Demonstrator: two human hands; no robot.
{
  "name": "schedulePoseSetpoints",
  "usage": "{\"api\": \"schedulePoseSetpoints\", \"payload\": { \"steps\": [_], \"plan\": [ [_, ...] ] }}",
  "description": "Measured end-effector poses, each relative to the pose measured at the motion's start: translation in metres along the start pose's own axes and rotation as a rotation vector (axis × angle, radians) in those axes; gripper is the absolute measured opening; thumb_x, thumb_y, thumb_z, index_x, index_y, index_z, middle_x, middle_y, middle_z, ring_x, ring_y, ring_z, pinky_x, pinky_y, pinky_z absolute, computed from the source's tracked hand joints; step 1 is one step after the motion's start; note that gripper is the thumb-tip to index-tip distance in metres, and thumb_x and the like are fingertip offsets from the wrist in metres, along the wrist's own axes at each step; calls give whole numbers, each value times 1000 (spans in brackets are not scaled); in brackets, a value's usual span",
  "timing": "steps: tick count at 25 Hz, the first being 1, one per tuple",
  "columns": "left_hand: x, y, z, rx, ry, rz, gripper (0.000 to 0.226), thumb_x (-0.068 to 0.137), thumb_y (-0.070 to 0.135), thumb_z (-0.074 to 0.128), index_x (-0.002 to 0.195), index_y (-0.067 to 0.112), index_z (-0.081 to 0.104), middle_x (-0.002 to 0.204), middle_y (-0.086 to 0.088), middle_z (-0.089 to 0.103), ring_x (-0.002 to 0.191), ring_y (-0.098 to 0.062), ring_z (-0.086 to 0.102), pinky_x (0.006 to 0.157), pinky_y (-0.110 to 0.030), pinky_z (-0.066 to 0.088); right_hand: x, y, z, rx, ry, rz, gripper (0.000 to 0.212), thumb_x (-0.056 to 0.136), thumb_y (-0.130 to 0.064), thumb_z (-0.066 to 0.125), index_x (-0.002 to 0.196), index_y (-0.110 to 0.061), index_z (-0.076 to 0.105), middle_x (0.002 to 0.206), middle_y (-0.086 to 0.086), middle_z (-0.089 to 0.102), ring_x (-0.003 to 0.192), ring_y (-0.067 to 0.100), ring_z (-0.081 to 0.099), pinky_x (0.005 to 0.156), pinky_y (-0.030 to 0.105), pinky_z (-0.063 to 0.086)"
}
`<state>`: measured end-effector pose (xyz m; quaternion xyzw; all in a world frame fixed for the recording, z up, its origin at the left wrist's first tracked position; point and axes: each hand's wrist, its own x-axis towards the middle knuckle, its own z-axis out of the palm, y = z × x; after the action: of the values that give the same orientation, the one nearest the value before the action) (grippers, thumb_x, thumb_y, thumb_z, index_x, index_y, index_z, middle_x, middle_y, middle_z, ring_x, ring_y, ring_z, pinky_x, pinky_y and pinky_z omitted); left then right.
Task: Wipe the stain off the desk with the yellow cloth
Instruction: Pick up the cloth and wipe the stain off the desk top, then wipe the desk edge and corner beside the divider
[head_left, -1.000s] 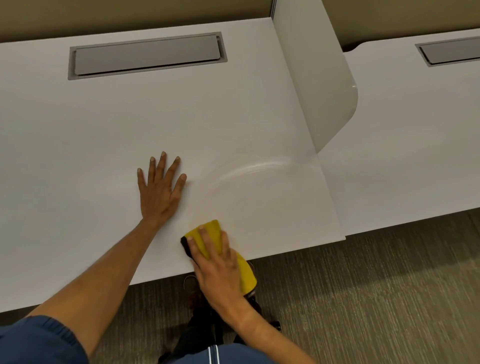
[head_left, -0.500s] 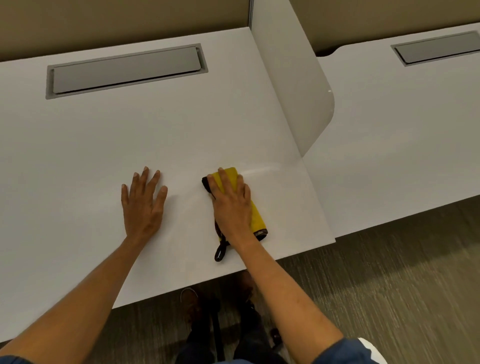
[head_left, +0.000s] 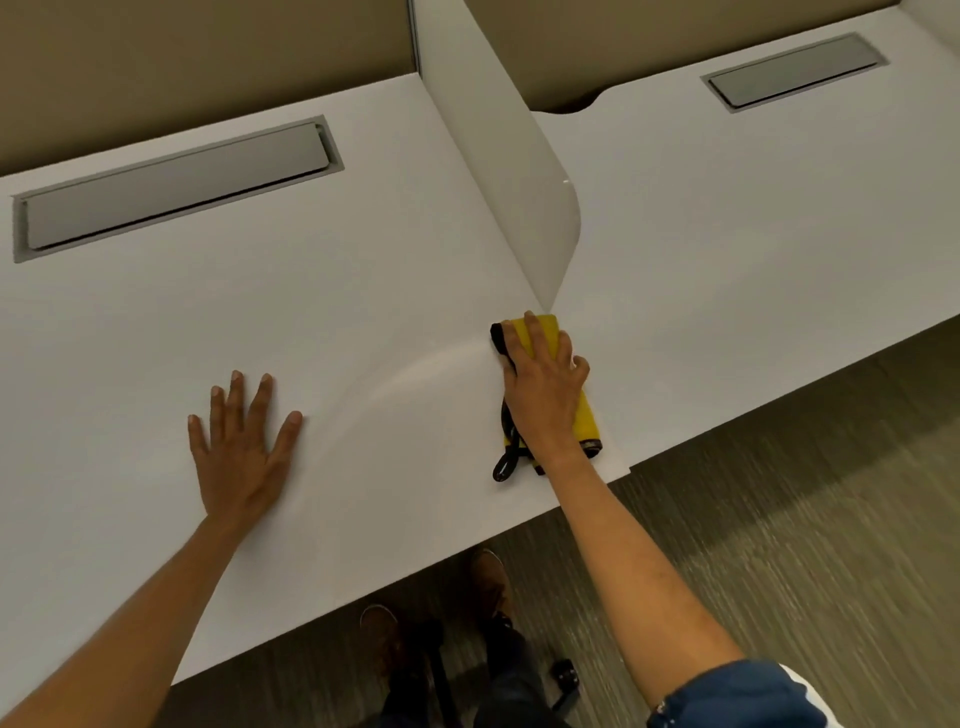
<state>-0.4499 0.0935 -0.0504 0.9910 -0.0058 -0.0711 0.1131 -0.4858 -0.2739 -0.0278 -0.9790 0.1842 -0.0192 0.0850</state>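
Here the right hand (head_left: 543, 387) half-hides the yellow cloth (head_left: 584, 415).

Bare forearms, dark blue sleeve (head_left: 737, 696) with white stripe at right elbow, brown shoes (head_left: 382, 631), dark trousers (head_left: 498, 670)

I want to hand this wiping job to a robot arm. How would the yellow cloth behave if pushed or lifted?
The yellow cloth looks soft and folded flat under the right hand, so it would probably sag if lifted. Its loose black loop would likely dangle. On the smooth desk it probably slides easily.
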Motion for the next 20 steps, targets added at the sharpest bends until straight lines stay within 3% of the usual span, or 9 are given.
{"api": "schedulePoseSetpoints", "payload": {
  "steps": [5, 10, 14, 17, 20],
  "plan": [
    [11, 18, -10, -74, -24, -15, 86, 88, 82, 9, 162, 39, 16, 174, 4, 0, 160, -19, -5, 126, -49, -9, -14, 38, -5, 67, 12, 119, 53, 104, -25, 55, 153, -29, 39, 161, 7, 35, 125, 38, 47, 94, 46, 47],
    [57, 111, -12, -106, 37, 158, 75, 97, 71, 21, 161, 33, 23, 174, 0, 3, 160, -22, -2, 126, -48, -10, -33, 64, -20, 225, -29, 95, 48, 108, -28, 47, 154, -24, 39, 151, 8, 45, 106, 32, 53, 88, 40, 50],
    [89, 191, 0, -108, 32, 266, 72, 99, 68, 24, 162, 34, 21, 174, 0, 1, 160, -23, -3, 126, -48, -11, -32, 100, -32, 507, -189, 100, 48, 107, -37, 45, 155, -31, 38, 154, 0, 42, 121, 30, 48, 99, 34, 45],
    [100, 229, 15, -84, 14, 284, 74, 98, 71, 24, 162, 34, 21, 174, -1, 0, 160, -25, -4, 126, -50, -10, -32, 137, -46, 810, -264, 181, 48, 105, -38, 51, 152, -33, 43, 149, -6, 49, 131, 15, 48, 114, 36, 39],
    [112, 251, 26, -48, -8, 281, 77, 97, 74, 23, 162, 34, 19, 174, 0, -2, 160, -26, -5, 125, -51, -11, -24, 174, -61, 1023, -289, 254, 46, 100, -44, 60, 144, -37, 53, 138, -16, 60, 120, -6, 56, 112, 32, 45]
  ]
}}
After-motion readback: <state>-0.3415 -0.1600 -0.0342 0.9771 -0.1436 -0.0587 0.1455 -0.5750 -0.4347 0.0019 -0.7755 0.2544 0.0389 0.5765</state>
